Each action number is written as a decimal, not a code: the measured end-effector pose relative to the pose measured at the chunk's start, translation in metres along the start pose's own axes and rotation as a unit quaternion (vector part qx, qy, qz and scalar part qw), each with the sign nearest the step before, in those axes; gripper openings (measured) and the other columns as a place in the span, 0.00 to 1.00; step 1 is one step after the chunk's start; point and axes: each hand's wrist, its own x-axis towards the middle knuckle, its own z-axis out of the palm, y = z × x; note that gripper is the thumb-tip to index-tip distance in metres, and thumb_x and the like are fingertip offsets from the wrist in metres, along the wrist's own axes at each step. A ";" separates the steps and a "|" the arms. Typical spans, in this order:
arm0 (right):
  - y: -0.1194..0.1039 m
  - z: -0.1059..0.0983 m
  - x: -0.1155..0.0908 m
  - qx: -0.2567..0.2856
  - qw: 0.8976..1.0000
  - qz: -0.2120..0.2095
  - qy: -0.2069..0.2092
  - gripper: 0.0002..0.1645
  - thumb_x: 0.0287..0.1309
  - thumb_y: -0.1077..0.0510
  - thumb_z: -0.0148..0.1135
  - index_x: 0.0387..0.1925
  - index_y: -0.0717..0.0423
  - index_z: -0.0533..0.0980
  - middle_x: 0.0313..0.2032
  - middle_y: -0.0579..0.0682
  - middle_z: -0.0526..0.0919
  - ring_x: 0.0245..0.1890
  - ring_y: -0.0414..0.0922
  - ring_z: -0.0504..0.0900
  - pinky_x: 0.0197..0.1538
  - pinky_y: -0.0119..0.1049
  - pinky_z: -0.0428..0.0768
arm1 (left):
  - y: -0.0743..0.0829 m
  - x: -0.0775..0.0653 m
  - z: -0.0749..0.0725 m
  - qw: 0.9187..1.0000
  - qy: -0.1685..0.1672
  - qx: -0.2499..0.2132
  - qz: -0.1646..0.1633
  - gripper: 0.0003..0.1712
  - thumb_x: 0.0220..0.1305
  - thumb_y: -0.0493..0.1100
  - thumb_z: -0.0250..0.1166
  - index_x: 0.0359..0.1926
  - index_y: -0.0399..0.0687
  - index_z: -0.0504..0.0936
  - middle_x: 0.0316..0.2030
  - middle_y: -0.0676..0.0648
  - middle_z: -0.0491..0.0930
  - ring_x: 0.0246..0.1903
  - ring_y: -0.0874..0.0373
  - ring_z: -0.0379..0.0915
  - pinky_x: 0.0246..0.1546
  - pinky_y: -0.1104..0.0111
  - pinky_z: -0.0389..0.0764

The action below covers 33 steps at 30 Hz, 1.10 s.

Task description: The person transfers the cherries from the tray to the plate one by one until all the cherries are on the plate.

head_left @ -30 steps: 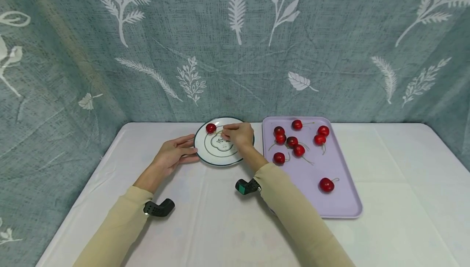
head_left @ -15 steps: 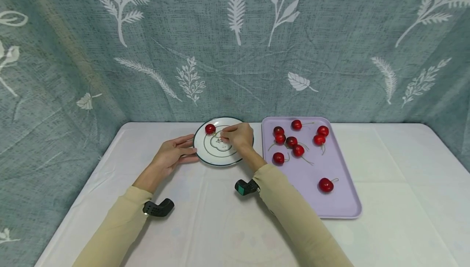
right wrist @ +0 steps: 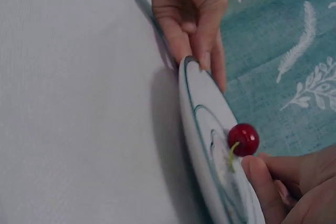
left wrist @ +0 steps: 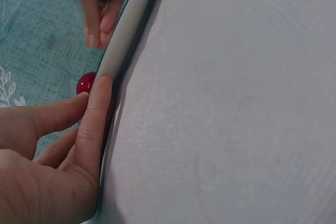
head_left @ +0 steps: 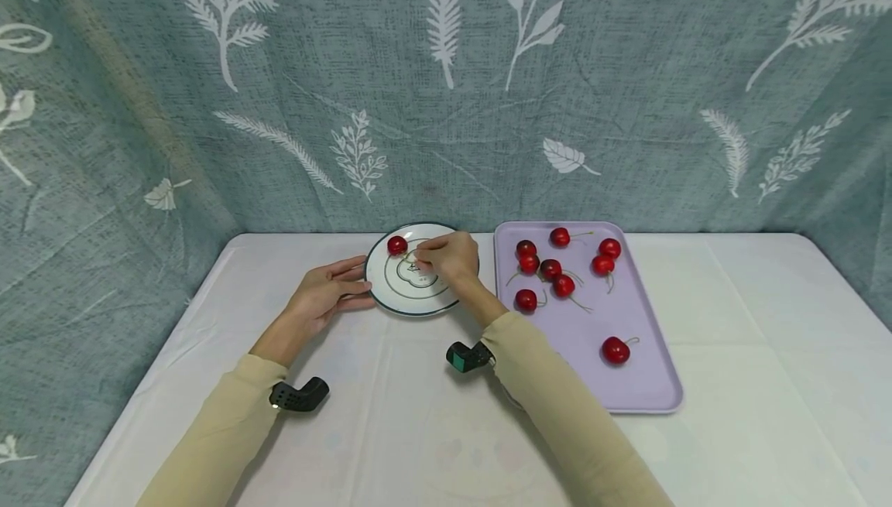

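White-covered worktop (head_left: 379, 429), head view first. The plate (head_left: 418, 298) is at its back edge, left of middle; the lilac tray (head_left: 644, 383) is just to the right, with the other cherries (head_left: 615, 351), most towards its back edge. The lone cherry (head_left: 397, 245) is on the plate, inside the back-left rim. My left hand (head_left: 320, 298) grips the plate's left rim; my right hand (head_left: 451, 255) is above the plate, fingers curled, tips drawn together near the cherry.

Left wrist view: one finger lies along the underside of the rim, others on the upper side, so the hold is a pinch. I'd keep it light and level; lifting this edge could set the fruit rolling.

Right wrist view: the stem (right wrist: 234, 153) droops from the cherry towards the plate, just beside the right fingertips. I cannot tell whether they have hold of it. I judge the step to be settling the cherry. Best done low, handling the stem and not the slick skin, parting the fingers only once the fruit sits still, then withdrawing straight up.
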 end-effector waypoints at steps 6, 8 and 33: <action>-0.015 -0.008 -0.005 0.054 0.998 -0.010 -0.034 0.05 0.56 0.67 0.70 0.34 0.65 0.86 0.33 0.57 0.88 0.25 0.42 0.87 0.35 0.32 0.89 | 0.001 0.001 0.000 1.000 -0.004 -0.002 0.000 0.38 0.68 0.25 0.56 0.75 0.40 0.55 0.72 0.34 0.56 0.37 0.62 0.82 0.47 0.66 0.86; -0.023 -0.012 -0.008 0.090 0.994 -0.008 -0.061 0.07 0.56 0.68 0.68 0.37 0.69 0.85 0.36 0.60 0.87 0.24 0.40 0.86 0.35 0.32 0.89 | 0.001 0.001 0.000 1.000 -0.008 -0.002 0.000 0.38 0.68 0.26 0.56 0.75 0.40 0.54 0.72 0.34 0.56 0.38 0.62 0.82 0.47 0.66 0.86; -0.120 -0.124 -0.066 0.148 0.970 -0.098 -0.166 0.16 0.60 0.65 0.66 0.48 0.69 0.81 0.40 0.59 0.87 0.39 0.47 0.87 0.51 0.41 0.87 | 0.002 -0.002 -0.002 1.000 -0.023 0.000 -0.001 0.38 0.68 0.25 0.55 0.76 0.39 0.53 0.72 0.32 0.55 0.37 0.62 0.83 0.46 0.67 0.86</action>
